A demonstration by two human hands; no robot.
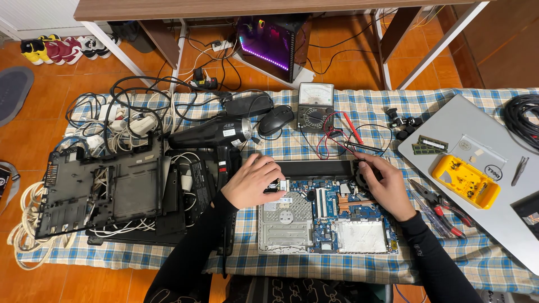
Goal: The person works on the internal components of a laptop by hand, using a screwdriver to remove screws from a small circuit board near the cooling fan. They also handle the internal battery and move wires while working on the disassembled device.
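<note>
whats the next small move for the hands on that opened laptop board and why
Probably lift the small card out with the left hand, whose fingertips pinch at a little green card on the top edge of the blue laptop motherboard. The right hand already rests on the black fan corner, steadying the chassis. Whether the card is free cannot be seen.

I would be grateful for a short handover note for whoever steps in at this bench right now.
Left hand: resting on the upper left corner of the opened laptop base, fingers curled over a small part; whether it grips is unclear.
Right hand: on the cooling fan at the upper right of the blue motherboard.
Done: bottom cover is off, lying to the left; two memory modules sit on the silver laptop lid.
Left: motherboard and fan are in the base.
Pliers and multimeter nearby.
</note>
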